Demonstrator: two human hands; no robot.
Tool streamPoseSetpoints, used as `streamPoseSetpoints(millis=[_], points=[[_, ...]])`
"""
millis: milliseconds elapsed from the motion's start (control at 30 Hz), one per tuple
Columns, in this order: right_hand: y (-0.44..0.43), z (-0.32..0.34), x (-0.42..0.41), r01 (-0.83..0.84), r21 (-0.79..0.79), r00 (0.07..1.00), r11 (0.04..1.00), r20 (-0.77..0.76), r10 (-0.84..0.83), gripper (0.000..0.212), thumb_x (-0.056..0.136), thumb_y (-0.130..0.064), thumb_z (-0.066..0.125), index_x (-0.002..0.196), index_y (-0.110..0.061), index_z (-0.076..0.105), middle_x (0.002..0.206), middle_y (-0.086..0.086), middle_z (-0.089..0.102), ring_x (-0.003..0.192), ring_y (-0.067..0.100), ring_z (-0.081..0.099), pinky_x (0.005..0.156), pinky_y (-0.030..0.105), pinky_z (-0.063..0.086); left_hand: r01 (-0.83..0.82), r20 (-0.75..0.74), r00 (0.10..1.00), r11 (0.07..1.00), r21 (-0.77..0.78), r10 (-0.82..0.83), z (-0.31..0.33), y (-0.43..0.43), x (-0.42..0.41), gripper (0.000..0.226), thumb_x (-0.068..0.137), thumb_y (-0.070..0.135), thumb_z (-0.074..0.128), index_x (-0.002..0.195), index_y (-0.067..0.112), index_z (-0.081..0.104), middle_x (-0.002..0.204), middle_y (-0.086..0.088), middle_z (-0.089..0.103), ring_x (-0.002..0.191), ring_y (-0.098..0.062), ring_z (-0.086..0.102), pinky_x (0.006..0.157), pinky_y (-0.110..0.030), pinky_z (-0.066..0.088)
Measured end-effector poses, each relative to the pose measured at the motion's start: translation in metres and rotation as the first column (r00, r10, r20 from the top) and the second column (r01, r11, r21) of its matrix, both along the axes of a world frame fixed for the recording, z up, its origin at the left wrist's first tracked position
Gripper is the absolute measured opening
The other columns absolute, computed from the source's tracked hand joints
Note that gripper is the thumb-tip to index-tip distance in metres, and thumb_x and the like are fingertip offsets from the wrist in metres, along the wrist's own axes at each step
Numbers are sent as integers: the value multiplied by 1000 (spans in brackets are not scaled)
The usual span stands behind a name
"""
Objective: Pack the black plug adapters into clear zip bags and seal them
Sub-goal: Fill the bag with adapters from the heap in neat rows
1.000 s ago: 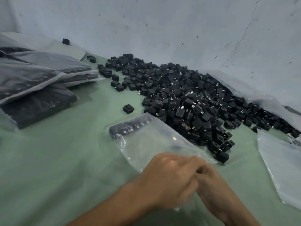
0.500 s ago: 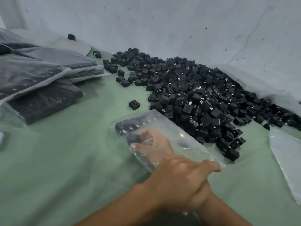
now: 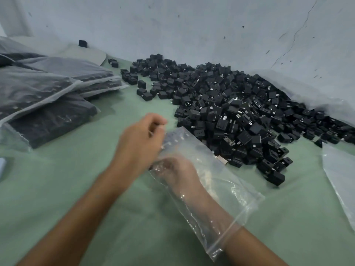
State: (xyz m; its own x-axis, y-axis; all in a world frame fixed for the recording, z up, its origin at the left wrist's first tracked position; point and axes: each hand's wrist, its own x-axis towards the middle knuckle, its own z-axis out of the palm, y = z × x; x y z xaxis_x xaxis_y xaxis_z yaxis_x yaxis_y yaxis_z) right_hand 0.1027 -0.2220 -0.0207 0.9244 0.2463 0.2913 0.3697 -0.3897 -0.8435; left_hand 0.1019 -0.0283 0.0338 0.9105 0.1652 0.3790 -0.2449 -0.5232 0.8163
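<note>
A clear zip bag (image 3: 217,181) lies on the green table, its mouth toward me. A row of black plug adapters (image 3: 173,138) sits at its far end. My right hand (image 3: 178,170) is inside the bag up to the wrist. Its fingertips are hidden under my left hand. My left hand (image 3: 141,144) is blurred beside the bag's far left corner. Its fingers curl over a small thing with a pale glint, mostly hidden. The big pile of loose adapters (image 3: 230,110) lies just right of the bag.
Filled bags (image 3: 50,96) are stacked at the left. An empty clear bag (image 3: 340,177) lies at the right edge. A wall runs close behind the pile. A few stray adapters (image 3: 143,93) lie between the stack and the pile.
My left hand left the bag's mouth and moved forward to the spot where a loose adapter lay; that adapter no longer shows. My right hand stays inside the bag, a little nearer to me.
</note>
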Motion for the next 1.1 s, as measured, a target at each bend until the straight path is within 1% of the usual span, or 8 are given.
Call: streamPoseSetpoints(millis=[133,267,367,467,567,733,967,1100], points=[[66,-19,-4,-23,-146,995,989,-103,7,19,77,-44,67,79,-62,62,82,-37,63,71,-11,61,62,7,45,20,-317,948,987,158,32,-19,58,33,13,95,31,60,106,38,60,110,12,65,88,-7,61,88,-36,50],[61,-22,9,80,-224,994,971,-55,-95,13,80,-36,71,83,-48,68,76,-22,64,66,-5,58,60,9,42,224,-505,855,964,146,-122,-34,59,40,39,87,44,71,122,35,56,119,6,60,100,-11,61,99,-37,48],[70,-19,3,75,-304,997,950,6,-77,9,87,-33,67,94,-29,71,73,-13,57,65,3,50,67,26,50,246,-524,847,942,228,-94,-36,58,39,58,81,54,73,131,35,52,121,6,59,107,-16,59,102,-38,46],[68,-10,0,92,-252,996,963,8,-93,14,84,-32,69,98,-35,68,65,-22,56,59,1,50,62,21,47,229,-517,852,948,220,-85,-39,57,39,62,80,54,74,133,32,51,124,3,61,110,-18,58,103,-39,45],[71,-4,-5,115,-291,992,950,-13,-124,12,84,-31,71,95,-29,73,79,-9,67,67,10,60,71,35,55,237,-517,851,944,230,-88,-41,56,40,65,81,53,73,136,30,49,127,1,60,111,-18,57,102,-37,45],[58,-1,-18,42,-301,999,953,25,-36,12,93,-23,66,102,-23,74,97,-4,66,87,12,62,82,28,51,240,-519,851,941,238,-86,-41,57,38,68,82,57,71,140,33,45,131,0,58,110,-16,56,96,-33,44],[-38,7,-80,-152,-319,969,936,-233,78,28,95,-15,65,120,-27,69,128,-19,54,116,-17,46,104,17,40,238,-530,844,944,227,-85,-42,59,38,68,83,57,69,141,35,43,129,-1,57,112,-18,57,101,-38,45],[-96,51,-123,-211,-153,909,966,-393,136,29,87,-12,62,94,-34,79,107,-12,73,103,2,66,90,19,47,226,-529,845,949,220,-78,-43,58,39,66,83,54,70,140,34,44,125,-1,58,112,-19,57,101,-38,44]])
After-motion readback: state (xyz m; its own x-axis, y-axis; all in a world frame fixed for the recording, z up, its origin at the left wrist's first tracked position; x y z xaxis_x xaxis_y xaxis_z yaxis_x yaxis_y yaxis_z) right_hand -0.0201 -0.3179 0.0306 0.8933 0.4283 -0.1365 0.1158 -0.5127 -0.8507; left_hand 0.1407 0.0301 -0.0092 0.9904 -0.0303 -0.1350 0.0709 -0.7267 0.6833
